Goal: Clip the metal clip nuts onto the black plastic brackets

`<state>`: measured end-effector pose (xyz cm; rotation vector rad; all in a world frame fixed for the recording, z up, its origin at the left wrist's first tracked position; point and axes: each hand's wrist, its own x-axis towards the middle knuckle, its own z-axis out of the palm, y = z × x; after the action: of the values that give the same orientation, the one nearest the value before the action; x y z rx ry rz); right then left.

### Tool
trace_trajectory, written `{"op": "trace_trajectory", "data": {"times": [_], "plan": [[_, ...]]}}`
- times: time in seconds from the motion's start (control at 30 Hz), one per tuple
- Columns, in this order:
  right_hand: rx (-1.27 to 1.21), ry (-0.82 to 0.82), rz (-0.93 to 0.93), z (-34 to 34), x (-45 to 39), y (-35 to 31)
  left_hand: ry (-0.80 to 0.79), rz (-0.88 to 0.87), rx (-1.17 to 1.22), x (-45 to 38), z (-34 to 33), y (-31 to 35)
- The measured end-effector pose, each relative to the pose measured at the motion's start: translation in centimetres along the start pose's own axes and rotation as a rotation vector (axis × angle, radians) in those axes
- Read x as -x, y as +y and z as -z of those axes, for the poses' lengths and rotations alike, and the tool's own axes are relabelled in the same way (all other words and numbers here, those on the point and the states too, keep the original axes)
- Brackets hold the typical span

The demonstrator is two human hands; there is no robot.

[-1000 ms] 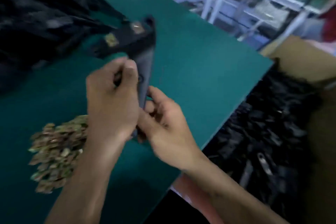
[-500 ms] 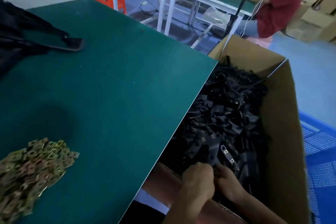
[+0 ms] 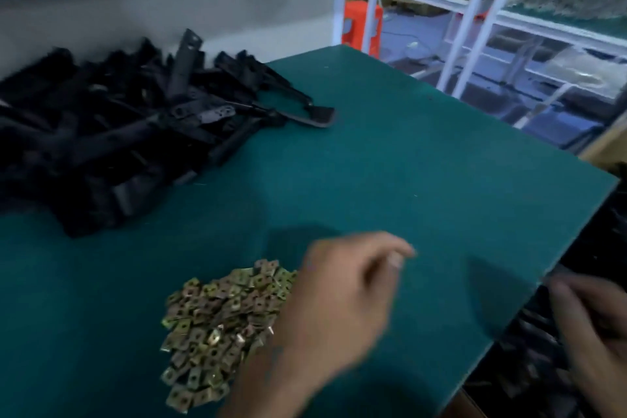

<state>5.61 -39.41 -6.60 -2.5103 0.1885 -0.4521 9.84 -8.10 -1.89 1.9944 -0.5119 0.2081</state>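
The head view looks down on a dark green matte table [image 3: 390, 163] that runs back to a pale wall, with white metal shelving frames [image 3: 475, 17] and an orange plastic stool [image 3: 361, 25] on the floor beyond its far corner. A heap of long black plastic brackets [image 3: 135, 132] lies at the table's back left, against the wall, one flat-ended piece jutting toward the centre. Near the front edge sits a loose pile of small, square, brass-coloured metal clip nuts [image 3: 220, 319], each with a hole in its middle. The left hand [image 3: 342, 302] hovers just right of that pile and overlaps its edge, blurred by motion, its fingers curled with thumb and forefinger drawn together; whether it pinches anything I cannot tell. The right hand [image 3: 597, 322] is off the table's right edge, over a dark jumble of black plastic parts [image 3: 529, 356] below, fingers bent down among them; blur hides whether it grips one. Half a second ago both hands were down together in a cardboard box of those parts, past the table's corner; the left one has since come up over the table beside the nuts, while the right remains low at the parts. The view itself has swung left, so the bracket heap now fills the back left.
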Motion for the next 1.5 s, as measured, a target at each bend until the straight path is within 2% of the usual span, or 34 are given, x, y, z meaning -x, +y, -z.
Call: {"op": "trace_trajectory", "data": {"times": [0.03, 0.07, 0.1, 0.17, 0.27, 0.33, 0.4, 0.43, 0.5, 0.57, 0.7, 0.77, 0.83, 0.93, 1.0, 1.07, 1.1, 1.17, 1.2, 1.27, 1.37, 1.43, 1.5], "plan": [[-0.091, 0.085, 0.06, -1.1, -2.6, -3.0, 0.132, 0.085, 0.008, -0.1, 2.5, -1.4], [-0.178, 0.132, 0.198, -2.9, -5.2, -6.5, 0.259, 0.202, 0.014, 0.0, 5.2, -3.1], [-0.207, 0.135, 0.317, -5.0, -7.6, -9.6, 0.366, 0.289, 0.008, 0.5, 7.7, -4.9], [-0.23, -0.008, 0.436, -10.5, -12.8, -14.8, 0.534, 0.397, -0.084, 2.0, 11.0, -8.4], [-0.091, -0.266, 0.357, -17.2, -19.6, -20.1, 0.708, 0.494, -0.131, 3.6, 12.8, -11.2], [0.176, -0.227, 0.415, -20.6, -22.9, -22.0, 0.763, 0.481, -0.081, 3.9, 13.0, -12.1], [0.445, -0.154, 0.5, -23.1, -25.4, -23.1, 0.721, 0.468, -0.077, 3.8, 12.6, -12.4], [0.523, -0.185, 0.514, -23.7, -26.1, -23.6, 0.703, 0.468, -0.084, 3.7, 12.5, -12.5], [0.597, -0.254, 0.499, -24.4, -27.1, -24.1, 0.69, 0.468, -0.074, 3.7, 12.6, -12.4], [0.614, -0.162, 0.491, -24.0, -27.3, -24.1, 0.699, 0.472, -0.054, 3.8, 12.6, -12.2], [0.185, 0.259, 0.465, -20.6, -26.1, -23.7, 0.711, 0.464, -0.007, 3.9, 12.5, -12.2], [0.017, 0.415, 0.608, -18.6, -24.1, -24.4, 0.683, 0.415, 0.046, 4.1, 12.7, -12.0], [-0.068, 0.54, 0.843, -17.4, -20.9, -25.6, 0.595, 0.381, 0.355, 4.2, 13.1, -11.8], [-0.186, 0.637, 1.14, -17.6, -15.4, -28.5, 0.289, 0.415, 1.053, 3.9, 14.0, -11.3], [-0.329, 0.642, 1.249, -18.4, -12.1, -30.4, 0.117, 0.38, 1.303, 3.9, 14.8, -11.2], [-0.372, 0.616, 1.362, -19.5, -9.8, -31.3, 0.034, 0.292, 1.472, 4.2, 15.7, -11.1], [-0.338, 0.568, 1.432, -20.1, -9.2, -31.3, 0.021, 0.258, 1.527, 4.6, 16.2, -11.1], [-0.253, 0.324, 1.572, -20.9, -8.8, -30.9, 0.03, 0.213, 1.528, 5.5, 17.1, -11.0], [-0.227, 0.15, 1.619, -21.1, -8.8, -30.8, 0.04, 0.214, 1.472, 5.8, 17.5, -11.0], [-0.179, -0.131, 1.591, -20.9, -8.9, -30.7, 0.03, 0.24, 1.271, 5.9, 17.8, -10.9], [-0.194, -0.466, 1.285, -20.0, -9.9, -30.8, 0.077, 0.305, 1.062, 5.3, 17.1, -10.4], [-0.424, -0.784, 1.021, -19.1, -10.5, -31.1, 0.146, 0.342, 1.005, 4.8, 16.5, -10.1], [-0.685, -0.989, 0.814, -18.6, -10.9, -31.2, 0.217, 0.377, 0.936, 4.5, 16.4, -9.7]]}}
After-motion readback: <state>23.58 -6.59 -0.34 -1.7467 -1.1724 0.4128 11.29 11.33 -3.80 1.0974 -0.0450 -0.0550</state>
